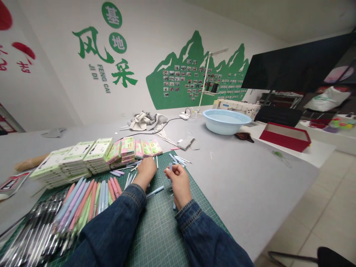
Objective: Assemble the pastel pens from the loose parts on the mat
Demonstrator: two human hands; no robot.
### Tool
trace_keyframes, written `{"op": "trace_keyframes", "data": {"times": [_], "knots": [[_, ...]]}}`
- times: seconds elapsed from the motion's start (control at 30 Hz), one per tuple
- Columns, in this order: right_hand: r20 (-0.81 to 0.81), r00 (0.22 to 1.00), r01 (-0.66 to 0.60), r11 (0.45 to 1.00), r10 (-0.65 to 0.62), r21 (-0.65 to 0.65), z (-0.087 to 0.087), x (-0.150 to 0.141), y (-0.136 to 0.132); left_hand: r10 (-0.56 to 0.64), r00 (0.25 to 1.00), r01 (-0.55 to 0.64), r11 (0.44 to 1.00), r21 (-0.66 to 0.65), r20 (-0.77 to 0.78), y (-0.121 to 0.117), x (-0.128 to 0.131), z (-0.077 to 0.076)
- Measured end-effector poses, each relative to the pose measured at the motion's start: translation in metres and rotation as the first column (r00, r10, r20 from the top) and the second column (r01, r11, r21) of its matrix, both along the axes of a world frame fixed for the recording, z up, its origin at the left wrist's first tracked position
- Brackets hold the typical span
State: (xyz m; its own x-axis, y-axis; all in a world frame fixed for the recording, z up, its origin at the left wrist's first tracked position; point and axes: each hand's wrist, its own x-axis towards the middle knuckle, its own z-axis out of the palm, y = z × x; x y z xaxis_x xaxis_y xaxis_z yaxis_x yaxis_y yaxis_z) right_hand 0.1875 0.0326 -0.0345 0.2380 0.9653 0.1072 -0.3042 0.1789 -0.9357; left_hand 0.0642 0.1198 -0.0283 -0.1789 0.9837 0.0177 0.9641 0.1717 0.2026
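My right hand is closed, thumb against fingers, on a light blue pen part held upright. My left hand reaches down beside the small pink and green boxes; its back faces me and its fingers are hidden. Thin white pen refills lie around that hand. Between my hands, a light blue pen piece rests on the green cutting mat. More blue pen pieces are scattered at the mat's far right edge.
Rows of pastel pens and clear-and-black pens cover the mat's left side. Behind them stand stacked white-green boxes. Farther off are crumpled cloth, a blue basin, a sewing machine and a red box.
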Motion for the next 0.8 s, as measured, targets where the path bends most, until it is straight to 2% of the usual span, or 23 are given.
{"op": "trace_keyframes", "data": {"times": [0.17, 0.27, 0.4, 0.47, 0.5, 0.57, 0.63, 0.73, 0.8], "knots": [[0.015, 1.000, 0.006, 1.000, -0.006, 0.003, 0.000, 0.000, -0.001, 0.026, 1.000, -0.026, 0.998, -0.055, 0.007, 0.002, -0.002, 0.001], [0.015, 1.000, 0.007, 1.000, -0.007, -0.002, 0.000, 0.001, -0.001, 0.034, 0.999, -0.033, 0.998, -0.046, 0.013, -0.004, -0.005, 0.006], [0.002, 1.000, -0.005, 1.000, 0.005, 0.013, -0.001, 0.001, 0.000, -0.007, 0.999, 0.006, 0.999, 0.041, 0.035, -0.021, -0.017, 0.022], [-0.001, 1.000, -0.010, 1.000, 0.010, 0.020, -0.001, 0.001, 0.000, -0.072, 0.993, 0.061, 0.992, 0.111, 0.098, -0.034, -0.026, 0.033], [-0.001, 1.000, -0.012, 1.000, 0.012, 0.021, -0.001, 0.001, 0.000, -0.134, 0.975, 0.102, 0.979, 0.179, 0.177, -0.041, -0.031, 0.039], [0.002, 1.000, -0.017, 1.000, 0.017, 0.019, 0.000, 0.000, -0.001, -0.277, 0.895, 0.164, 0.934, 0.319, 0.349, -0.055, -0.039, 0.050], [0.005, 0.999, -0.032, 0.999, 0.032, 0.020, 0.000, -0.001, -0.001, -0.367, 0.773, 0.143, 0.896, 0.421, 0.518, -0.069, -0.043, 0.060], [0.022, 0.997, -0.071, 0.997, 0.071, 0.024, -0.001, -0.002, -0.002, -0.402, 0.588, 0.072, 0.890, 0.450, 0.702, -0.086, -0.042, 0.075], [0.035, 0.995, -0.096, 0.995, 0.095, 0.033, -0.002, -0.003, -0.003, -0.408, 0.529, 0.072, 0.895, 0.440, 0.744, -0.093, -0.040, 0.084]]}}
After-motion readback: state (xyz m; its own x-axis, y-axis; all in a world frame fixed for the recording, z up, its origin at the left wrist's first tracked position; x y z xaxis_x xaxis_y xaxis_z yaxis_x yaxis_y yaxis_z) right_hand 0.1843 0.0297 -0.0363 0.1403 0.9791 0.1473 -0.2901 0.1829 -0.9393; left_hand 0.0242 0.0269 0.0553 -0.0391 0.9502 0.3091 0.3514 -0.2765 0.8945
